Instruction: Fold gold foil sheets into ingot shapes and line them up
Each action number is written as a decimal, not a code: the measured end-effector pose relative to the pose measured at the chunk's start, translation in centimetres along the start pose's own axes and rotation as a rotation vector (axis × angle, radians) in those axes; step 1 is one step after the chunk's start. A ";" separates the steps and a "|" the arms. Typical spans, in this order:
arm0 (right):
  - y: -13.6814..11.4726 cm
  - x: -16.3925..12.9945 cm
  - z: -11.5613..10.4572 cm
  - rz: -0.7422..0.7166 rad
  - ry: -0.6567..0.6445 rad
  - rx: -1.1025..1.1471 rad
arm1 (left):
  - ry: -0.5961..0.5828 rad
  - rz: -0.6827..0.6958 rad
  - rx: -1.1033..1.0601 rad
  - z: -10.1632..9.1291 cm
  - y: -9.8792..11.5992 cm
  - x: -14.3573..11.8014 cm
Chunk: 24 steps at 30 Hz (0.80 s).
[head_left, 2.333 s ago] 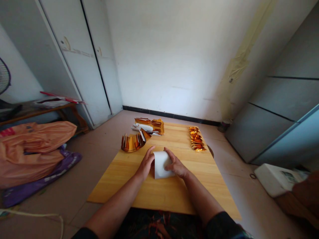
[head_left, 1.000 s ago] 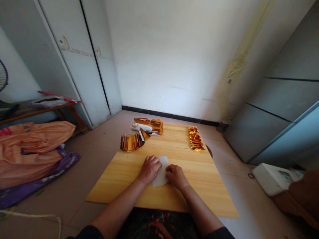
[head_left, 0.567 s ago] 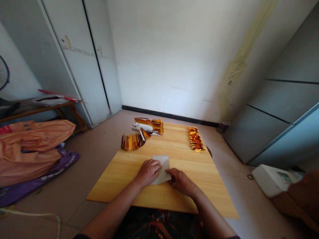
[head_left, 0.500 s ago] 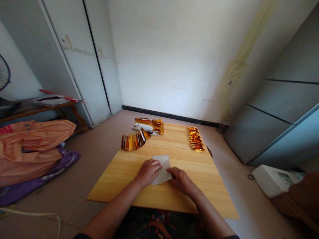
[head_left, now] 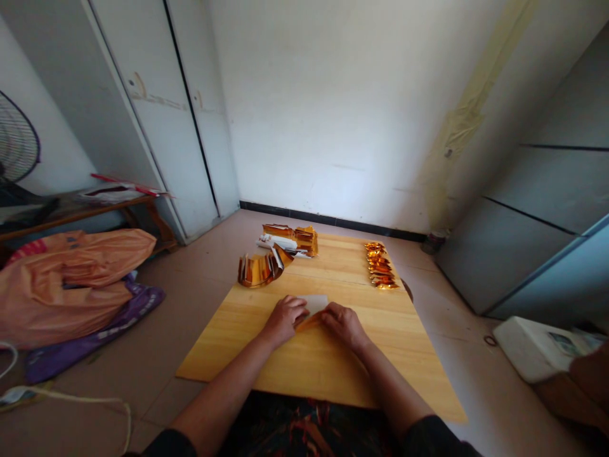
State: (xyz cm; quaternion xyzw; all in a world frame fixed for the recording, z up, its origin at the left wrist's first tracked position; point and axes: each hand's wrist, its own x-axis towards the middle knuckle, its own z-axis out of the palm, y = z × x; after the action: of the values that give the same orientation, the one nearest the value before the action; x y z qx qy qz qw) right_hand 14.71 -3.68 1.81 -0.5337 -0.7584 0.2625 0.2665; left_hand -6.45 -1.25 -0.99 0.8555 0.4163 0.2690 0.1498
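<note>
A sheet of foil paper point(head_left: 314, 303), white on the face turned up, lies on the wooden board point(head_left: 228, 343). Its near edge is folded over, so a strip of the gold-orange side shows between my hands. My left hand point(head_left: 287, 319) has its fingers curled on the left end of the fold. At the right end, my right hand point(head_left: 346, 325) pinches the folded edge, fingers closed. Parts of the sheet are hidden under the fingers of both hands.
Gold foil sheets point(head_left: 259, 270) stand in a curved bundle at the board's left. Behind them lie more gold sheets point(head_left: 307, 240) and a white roll point(head_left: 276, 243). Folded shiny gold pieces point(head_left: 380, 266) line the right side. Bags point(head_left: 85, 279) lie on the floor at left.
The sheet's near edge has come up and over, away from me, showing its gold side. My right hand moved slightly forward with it. The whole view shifted a little.
</note>
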 end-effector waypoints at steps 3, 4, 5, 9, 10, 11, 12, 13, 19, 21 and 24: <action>-0.1 0.8 0.6 0.088 0.067 -0.007 | -0.017 -0.048 0.042 -0.3 -0.2 -0.1; -0.1 1.0 0.7 0.112 0.082 -0.011 | -0.022 -0.063 0.050 -0.4 -0.3 -0.1; -0.1 1.1 0.7 0.133 0.091 -0.018 | -0.028 -0.079 0.058 -0.5 -0.3 -0.1; -0.7 1.8 0.7 0.169 0.095 -0.078 | -0.022 -0.157 0.112 -0.9 -0.5 -0.2; -0.9 2.0 0.6 0.171 0.098 -0.107 | -0.020 -0.172 0.123 -1.1 -0.5 -0.2; -1.2 2.2 0.5 0.175 0.104 -0.143 | -0.024 -0.181 0.129 -1.3 -0.5 -0.2; -1.4 2.4 0.5 0.185 0.110 -0.188 | -0.033 -0.185 0.131 -1.6 -0.4 -0.2; -1.7 2.6 0.5 0.198 0.108 -0.238 | -0.044 -0.187 0.130 -1.7 -0.4 -0.2; -2.1 3.9 1.7 0.272 0.082 -0.550 | -0.016 -0.227 0.083 -1.8 -0.4 0.0; -2.0 4.1 2.3 0.277 0.083 -0.611 | 0.020 -0.287 0.067 -1.7 -0.5 0.0; -1.9 4.2 2.6 0.266 0.060 -0.658 | 0.056 -0.322 0.048 -1.6 -0.6 -0.1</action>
State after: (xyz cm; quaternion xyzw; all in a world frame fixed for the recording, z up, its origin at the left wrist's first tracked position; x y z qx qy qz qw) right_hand 10.44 -0.49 1.70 -0.6925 -0.7182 0.0206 0.0657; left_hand -7.84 -0.95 0.02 0.7732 0.5583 0.2553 0.1589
